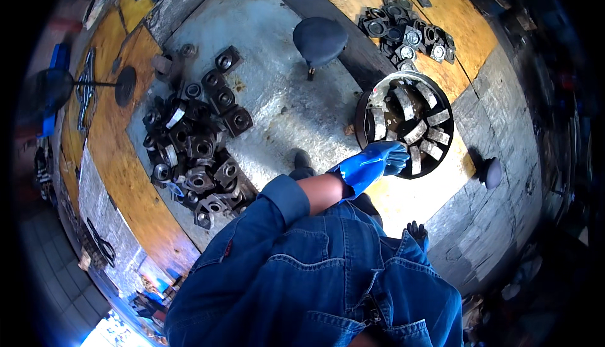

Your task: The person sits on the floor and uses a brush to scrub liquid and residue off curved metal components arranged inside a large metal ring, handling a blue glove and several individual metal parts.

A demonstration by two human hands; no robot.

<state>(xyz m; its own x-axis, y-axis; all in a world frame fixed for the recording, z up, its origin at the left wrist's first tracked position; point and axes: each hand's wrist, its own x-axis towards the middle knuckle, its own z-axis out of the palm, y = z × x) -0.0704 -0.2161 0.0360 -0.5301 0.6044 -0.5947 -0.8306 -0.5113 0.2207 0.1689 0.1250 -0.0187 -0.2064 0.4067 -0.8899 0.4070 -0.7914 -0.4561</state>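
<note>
My left hand (pixel 382 158), in a blue rubber glove, reaches over the near rim of a round dark tub (pixel 361 134). Its fingers stretch out beside a block-like metal part (pixel 415 160), and nothing shows gripped in them. Inside the tub lie several silvery metal parts (pixel 416 132) with bright edges, among dark gaps. Close to my right side, my right hand (pixel 417 232) shows only in part, in a dark glove. Its fingers are apart, and I see nothing in them.
On the left, a heap of dark, square metal parts with round holes (pixel 200 146) lies on a grey metal plate (pixel 283 114). A similar pile (pixel 396 26) sits beyond the tub on yellow boards (pixel 463 7). Dark round-topped objects (pixel 320 39) stand ahead, left and right.
</note>
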